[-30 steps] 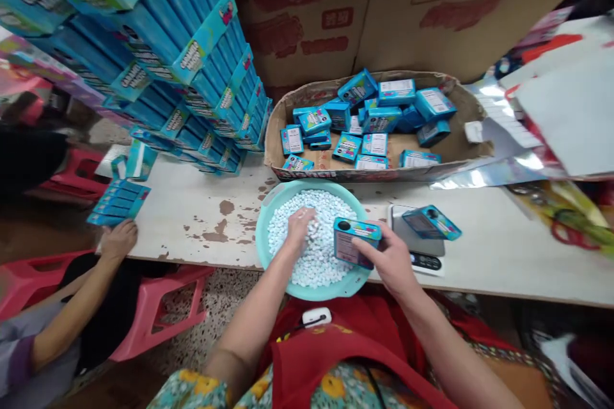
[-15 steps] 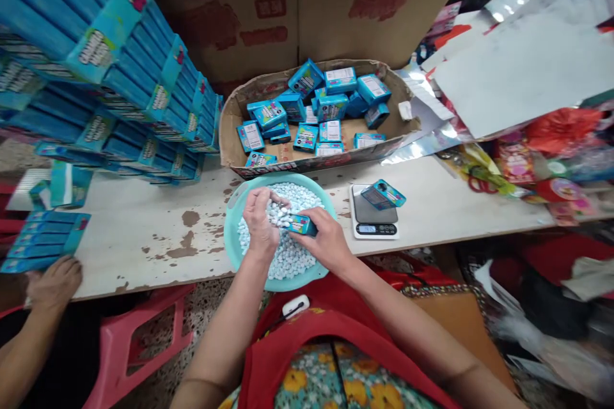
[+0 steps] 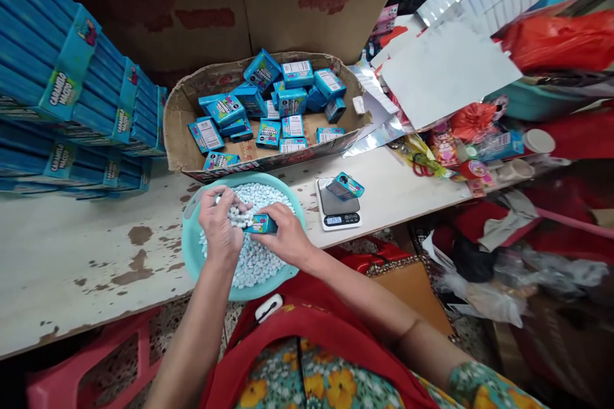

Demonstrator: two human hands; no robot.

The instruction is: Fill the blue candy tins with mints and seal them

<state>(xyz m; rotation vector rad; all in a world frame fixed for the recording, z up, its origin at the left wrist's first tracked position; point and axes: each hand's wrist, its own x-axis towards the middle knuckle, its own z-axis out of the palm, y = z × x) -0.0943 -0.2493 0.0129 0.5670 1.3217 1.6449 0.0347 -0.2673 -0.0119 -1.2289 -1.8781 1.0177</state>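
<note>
Blue box [image 3: 260, 224] clasped in R hand [image 3: 286, 235]; white pellets [image 3: 240, 215] held in half-curled L hand [image 3: 219, 228], nr box; teal bowl [image 3: 190, 246] under both.

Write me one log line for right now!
left hand: cupping small white pellets; right hand: holding small printed blue box; beneath: round turquoise plastic bowl, pellets inside

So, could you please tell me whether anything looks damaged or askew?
Yes: the table has brown, worn-looking patches left of the bowl, and the box on the scale sits askew, not square with its edges.
</note>
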